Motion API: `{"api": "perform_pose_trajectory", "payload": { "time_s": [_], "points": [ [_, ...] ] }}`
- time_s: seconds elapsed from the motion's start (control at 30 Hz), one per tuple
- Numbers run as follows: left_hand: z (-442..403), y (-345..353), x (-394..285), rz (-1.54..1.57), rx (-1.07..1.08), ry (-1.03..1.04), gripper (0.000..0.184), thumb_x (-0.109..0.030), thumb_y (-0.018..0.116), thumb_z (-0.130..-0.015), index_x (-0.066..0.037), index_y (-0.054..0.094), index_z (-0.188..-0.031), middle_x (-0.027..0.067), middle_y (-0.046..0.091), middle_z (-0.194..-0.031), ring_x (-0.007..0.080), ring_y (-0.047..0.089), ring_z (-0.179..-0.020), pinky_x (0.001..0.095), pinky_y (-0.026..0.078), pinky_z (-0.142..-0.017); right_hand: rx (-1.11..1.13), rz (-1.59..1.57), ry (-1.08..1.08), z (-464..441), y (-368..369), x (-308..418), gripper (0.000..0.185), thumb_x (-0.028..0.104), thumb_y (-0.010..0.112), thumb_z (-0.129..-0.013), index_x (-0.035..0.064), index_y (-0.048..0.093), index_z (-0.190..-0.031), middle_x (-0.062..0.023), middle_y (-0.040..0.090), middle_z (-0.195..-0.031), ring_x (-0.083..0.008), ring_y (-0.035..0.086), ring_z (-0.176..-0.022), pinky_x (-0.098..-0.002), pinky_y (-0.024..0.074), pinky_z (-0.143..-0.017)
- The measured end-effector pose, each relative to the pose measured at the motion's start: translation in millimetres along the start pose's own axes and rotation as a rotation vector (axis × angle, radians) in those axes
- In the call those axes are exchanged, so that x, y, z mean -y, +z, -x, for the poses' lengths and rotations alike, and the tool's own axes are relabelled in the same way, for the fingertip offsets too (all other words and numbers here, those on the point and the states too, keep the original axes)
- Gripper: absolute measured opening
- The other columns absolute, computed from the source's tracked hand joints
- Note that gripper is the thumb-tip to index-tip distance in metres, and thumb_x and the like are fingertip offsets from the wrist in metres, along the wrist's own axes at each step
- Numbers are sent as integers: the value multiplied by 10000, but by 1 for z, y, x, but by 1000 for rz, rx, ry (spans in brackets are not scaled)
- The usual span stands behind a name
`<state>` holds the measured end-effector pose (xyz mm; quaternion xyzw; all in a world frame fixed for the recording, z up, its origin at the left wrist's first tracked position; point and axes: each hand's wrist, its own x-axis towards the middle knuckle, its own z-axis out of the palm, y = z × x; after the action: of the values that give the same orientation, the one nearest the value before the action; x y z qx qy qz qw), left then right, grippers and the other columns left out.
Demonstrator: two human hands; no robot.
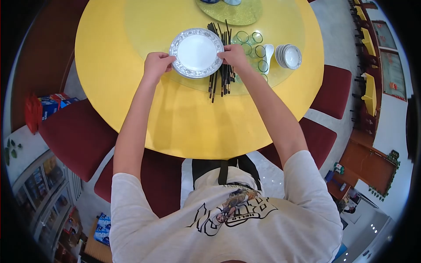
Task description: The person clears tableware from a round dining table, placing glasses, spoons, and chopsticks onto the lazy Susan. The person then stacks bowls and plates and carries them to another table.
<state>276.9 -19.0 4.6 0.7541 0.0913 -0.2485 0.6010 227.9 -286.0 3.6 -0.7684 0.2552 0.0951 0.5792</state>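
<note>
A white plate [196,53] with a grey patterned rim is gripped at its two sides over the yellow round table [184,127]. My left hand [158,65] pinches the plate's left edge, and my right hand [233,56] pinches its right edge. Black chopsticks [215,85] lie in a loose bundle, partly under the plate and my right hand. Several green-rimmed glasses [257,37] stand just right of the chopsticks, some of them hidden behind my right hand and forearm. White spoons [268,55] lie beside the glasses, next to a leaning stack of small bowls [292,57].
At the table's far side is a greenish glass turntable [245,13] with dishes on it, cut off by the frame. Dark red chairs [81,136] surround the near and right sides of the table. Red and blue packages [48,107] are at the left.
</note>
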Motion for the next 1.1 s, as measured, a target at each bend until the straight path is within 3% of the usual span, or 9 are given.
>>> {"api": "perform_pose_trajectory", "payload": {
  "time_s": [0.1,0.17,0.3,0.5,0.6,0.8,0.97,1.1],
  "points": [
    [-16,-6,-7,-140,109,-61,258,-148,702,-805,76,662,-927,113,672,-801,158,648,-693,267,542,-631,-15,100,83,-18,4,5,192,65,702,-721,-34,706,-884,-81,670,-721,-143,638,-610,-269,513,-585],
    [-21,-4,-4,-166,75,-54,221,-140,705,-768,75,673,-811,108,665,-724,144,635,-618,254,530,-564,-22,190,121,-25,4,1,189,70,705,-713,-29,709,-875,-88,669,-705,-159,651,-598,-269,527,-573],
    [-27,-7,-2,-216,106,-63,240,-156,709,-763,74,675,-820,106,668,-724,144,638,-621,258,534,-566,-33,176,93,-30,7,-3,189,76,708,-710,-17,713,-875,-84,670,-693,-162,652,-586,-263,529,-563],
    [-23,-13,-6,-276,104,-56,252,-167,720,-752,69,686,-835,100,669,-728,138,640,-625,263,542,-575,-22,89,232,-20,8,15,191,66,751,-678,1,725,-856,-76,666,-736,-174,618,-613,-271,510,-515],
    [-22,-16,-2,-257,112,-71,262,-169,728,-751,71,689,-848,98,660,-716,138,631,-616,257,541,-576,-16,207,188,-22,9,11,206,66,757,-672,0,726,-865,-75,661,-713,-179,605,-577,-270,501,-509],
    [-25,-12,6,-188,129,-95,244,-152,708,-812,71,679,-907,79,656,-785,134,622,-685,246,539,-616,-76,105,108,-27,13,-7,243,80,765,-637,2,730,-864,-101,667,-689,-179,613,-533,-288,508,-544],
    [-22,-9,11,-202,83,-107,239,-137,704,-819,76,671,-922,88,660,-813,137,632,-698,240,540,-612,-142,421,66,-20,17,7,262,162,746,-627,129,755,-886,-112,711,-865,-273,682,-816,-351,534,-743],
    [-15,-3,13,-138,1,-73,303,-134,726,-798,100,651,-976,111,665,-783,145,638,-649,243,540,-568,-208,431,-25,-14,21,4,226,165,720,-643,123,753,-862,-122,704,-838,-293,677,-801,-363,534,-736]
  ]
}}
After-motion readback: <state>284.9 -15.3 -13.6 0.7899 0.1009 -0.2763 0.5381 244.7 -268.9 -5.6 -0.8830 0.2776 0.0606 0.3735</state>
